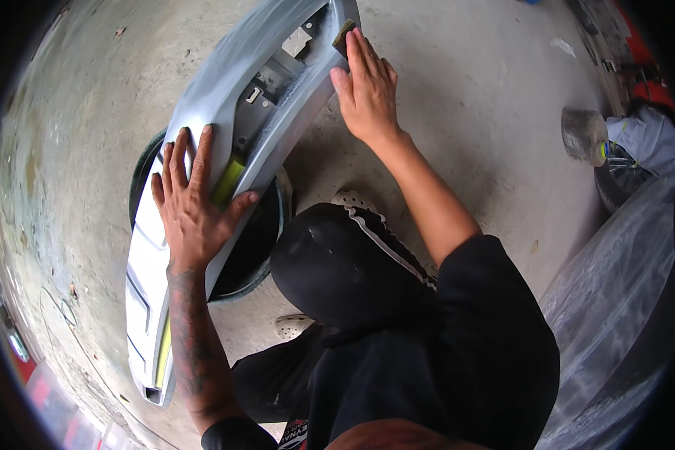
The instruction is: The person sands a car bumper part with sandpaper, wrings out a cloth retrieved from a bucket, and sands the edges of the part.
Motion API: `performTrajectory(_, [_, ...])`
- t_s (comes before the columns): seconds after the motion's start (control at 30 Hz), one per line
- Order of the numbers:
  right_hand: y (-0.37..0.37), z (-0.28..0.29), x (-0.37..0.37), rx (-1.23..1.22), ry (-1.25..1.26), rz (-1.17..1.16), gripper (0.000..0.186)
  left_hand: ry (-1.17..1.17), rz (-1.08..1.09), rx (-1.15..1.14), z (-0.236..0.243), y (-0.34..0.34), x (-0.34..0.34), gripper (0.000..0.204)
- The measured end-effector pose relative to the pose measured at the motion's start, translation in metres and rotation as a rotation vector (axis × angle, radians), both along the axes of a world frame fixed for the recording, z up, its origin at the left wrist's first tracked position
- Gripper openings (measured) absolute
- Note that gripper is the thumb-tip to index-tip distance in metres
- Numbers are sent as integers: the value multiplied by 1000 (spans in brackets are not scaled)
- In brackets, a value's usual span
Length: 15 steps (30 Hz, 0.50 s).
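Observation:
A long silver-grey car bumper (225,97) lies slantwise in front of me, with cut-outs and black brackets along its middle. My left hand (191,199) rests on it with the fingers spread, holding nothing, and the thumb reaches over the near edge. At the bumper's far right end, my right hand (367,86) presses a small olive-brown sanding pad (343,39) to the edge under straight fingertips. Yellow-green strips (227,181) show in the bumper's recess beside my left hand.
Beneath the bumper stands a dark round tub (259,266), partly covered by it. Concrete floor (457,112) lies around. On the right are a grey cylindrical block (583,136), a pale cloth (649,139) and clear plastic sheeting (604,300). My bent knee (337,262) is close to the tub.

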State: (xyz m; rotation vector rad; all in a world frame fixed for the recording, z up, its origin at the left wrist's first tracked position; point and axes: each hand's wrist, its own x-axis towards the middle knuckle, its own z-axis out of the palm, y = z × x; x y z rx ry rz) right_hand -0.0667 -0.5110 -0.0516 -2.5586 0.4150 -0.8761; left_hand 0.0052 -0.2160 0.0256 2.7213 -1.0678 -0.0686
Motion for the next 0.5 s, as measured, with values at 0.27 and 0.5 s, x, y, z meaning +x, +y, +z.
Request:
performTrajectory(0.27, [-19,-2,10,40,11,-21,66,-13,1,-9,-1,2,0,112])
performTrajectory(0.5, [-34,-9,8,-64,82,37,67,-13,35,49,-3,5,-3,111])
